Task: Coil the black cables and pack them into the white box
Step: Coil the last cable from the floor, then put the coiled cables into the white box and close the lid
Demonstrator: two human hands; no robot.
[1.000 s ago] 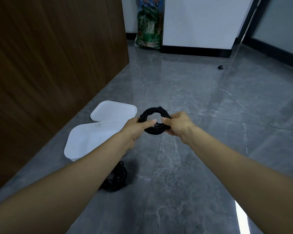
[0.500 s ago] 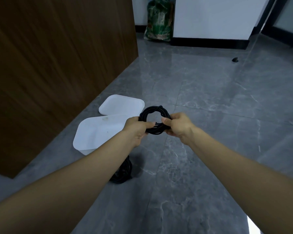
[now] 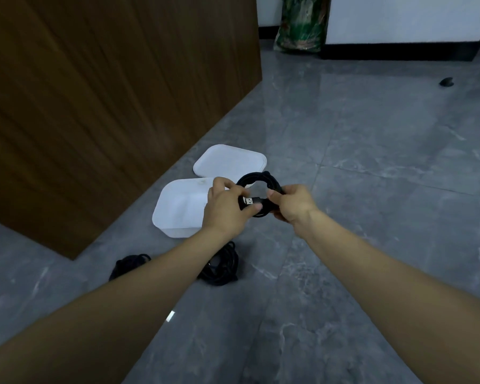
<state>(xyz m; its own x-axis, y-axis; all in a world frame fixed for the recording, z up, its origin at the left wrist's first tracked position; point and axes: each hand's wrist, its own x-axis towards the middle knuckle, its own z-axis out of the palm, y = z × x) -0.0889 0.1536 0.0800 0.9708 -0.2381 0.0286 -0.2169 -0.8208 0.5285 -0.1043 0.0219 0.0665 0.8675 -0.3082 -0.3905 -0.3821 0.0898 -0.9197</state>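
One black cable, wound into a small round coil (image 3: pixel 258 187), is held above the grey marble floor (image 3: pixel 372 217). The left hand (image 3: pixel 227 209) pinches its USB plug end while the right hand (image 3: pixel 291 206) grips the loops from three o'clock. The white plastic box (image 3: pixel 178 209) sits open at nine o'clock of the coil, seemingly empty, its flat white lid (image 3: pixel 230 162) beyond at eleven. Two more black cable bundles (image 3: pixel 222 267) lie at six o'clock, unpacked. Judging by this, packing has barely begun.
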